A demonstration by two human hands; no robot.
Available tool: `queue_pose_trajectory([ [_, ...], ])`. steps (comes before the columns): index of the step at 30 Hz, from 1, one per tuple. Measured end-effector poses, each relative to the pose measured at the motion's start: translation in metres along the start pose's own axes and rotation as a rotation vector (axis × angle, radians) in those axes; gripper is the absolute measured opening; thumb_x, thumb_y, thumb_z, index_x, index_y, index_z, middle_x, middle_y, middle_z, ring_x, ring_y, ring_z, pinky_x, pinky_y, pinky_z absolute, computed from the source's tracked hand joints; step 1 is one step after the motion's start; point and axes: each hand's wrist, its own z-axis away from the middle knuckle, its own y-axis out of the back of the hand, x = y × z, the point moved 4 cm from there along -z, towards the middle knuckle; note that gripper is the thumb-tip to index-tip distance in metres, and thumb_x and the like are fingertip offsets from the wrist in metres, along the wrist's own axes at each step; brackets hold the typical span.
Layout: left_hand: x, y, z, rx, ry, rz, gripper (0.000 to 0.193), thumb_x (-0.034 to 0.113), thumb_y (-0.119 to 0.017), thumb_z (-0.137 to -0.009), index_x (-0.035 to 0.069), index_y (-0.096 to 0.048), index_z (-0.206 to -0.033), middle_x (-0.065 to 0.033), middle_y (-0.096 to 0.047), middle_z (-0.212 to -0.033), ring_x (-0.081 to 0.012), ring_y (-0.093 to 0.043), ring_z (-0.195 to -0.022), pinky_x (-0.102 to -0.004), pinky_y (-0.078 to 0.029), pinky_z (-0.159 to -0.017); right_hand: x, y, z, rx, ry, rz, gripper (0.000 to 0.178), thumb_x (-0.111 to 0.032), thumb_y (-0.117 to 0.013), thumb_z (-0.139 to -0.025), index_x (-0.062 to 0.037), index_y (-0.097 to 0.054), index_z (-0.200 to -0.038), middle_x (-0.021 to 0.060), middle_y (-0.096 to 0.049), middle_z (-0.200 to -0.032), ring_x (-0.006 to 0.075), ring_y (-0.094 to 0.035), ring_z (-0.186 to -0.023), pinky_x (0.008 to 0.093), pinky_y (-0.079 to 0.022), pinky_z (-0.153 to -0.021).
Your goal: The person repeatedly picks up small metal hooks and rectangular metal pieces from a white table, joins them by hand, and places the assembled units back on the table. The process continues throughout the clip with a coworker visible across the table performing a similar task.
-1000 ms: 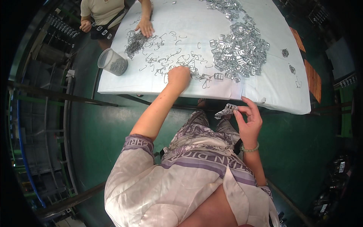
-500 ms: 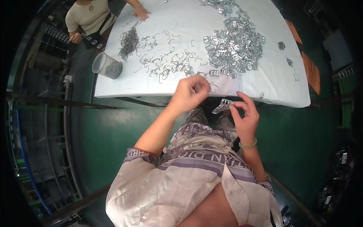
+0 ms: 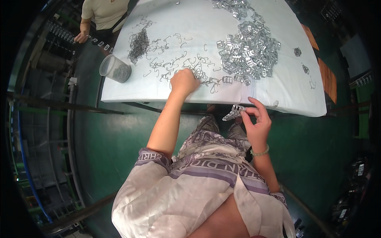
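Over the loose wire hooks near the table's front edge, my left hand lies with its fingers curled down among them; its fingertips are hidden and I cannot see what they hold. My right hand is in front of the table edge, thumb and a finger pinching a silver slotted metal buckle. More such buckles hang below it in a short string. A large pile of these buckles covers the table's right middle, with a few single ones at its near side.
A dense heap of wire hooks sits to the left on the white-covered table. A clear plastic tub with metal bits stands at the left corner. Beyond it, a co-worker holds a string of buckles. Small hook clumps lie far right.
My left hand has moved left and forward from near the right hand onto the loose hooks. My right hand stays put with the buckles. The co-worker's hand has left the table's far left.
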Motion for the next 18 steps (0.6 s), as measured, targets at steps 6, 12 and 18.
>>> queue_pose_trajectory([
  [6, -0.002, 0.018, 0.008, 0.078, -0.096, 0.571, 0.014, 0.018, -0.067, -0.072, 0.004, -0.068, -0.076, -0.0106, -0.065, -0.067, -0.0205, -0.063, -0.066, -0.0324, -0.049, -0.064, -0.001, 0.0, 0.0, -0.007, -0.049, -0.039, 0.039, 0.003, -0.067, -0.077, -0.0027, -0.06, -0.114, 0.0062, -0.068, -0.077, 0.0068, -0.06, -0.065, 0.0216, -0.047, -0.058],
  [12, 0.06, 0.04, 0.086, -0.154, -0.631, 1.067, 0.005, 0.005, -0.064, -0.079, 0.002, -0.063, -0.082, -0.0042, -0.06, -0.074, -0.011, -0.054, -0.063, -0.0264, -0.044, -0.058, -0.007, 0.0, -0.001, -0.008, -0.065, -0.041, 0.039, 0.003, -0.067, -0.077, -0.0032, -0.06, -0.114, 0.0066, -0.068, -0.078, 0.0078, -0.061, -0.066, 0.0224, -0.047, -0.058],
  [18, 0.079, 0.043, 0.11, -0.055, -0.7, 0.877, 0.009, 0.0, -0.064, -0.075, 0.002, -0.058, -0.081, -0.0085, -0.054, -0.07, -0.0217, -0.056, -0.064, -0.0323, -0.045, -0.058, -0.02, 0.003, -0.001, -0.007, 0.02, 0.077, 0.04, 0.002, -0.068, -0.076, -0.0054, -0.06, -0.115, 0.0077, -0.068, -0.078, 0.011, -0.062, -0.066, 0.0252, -0.048, -0.059],
])
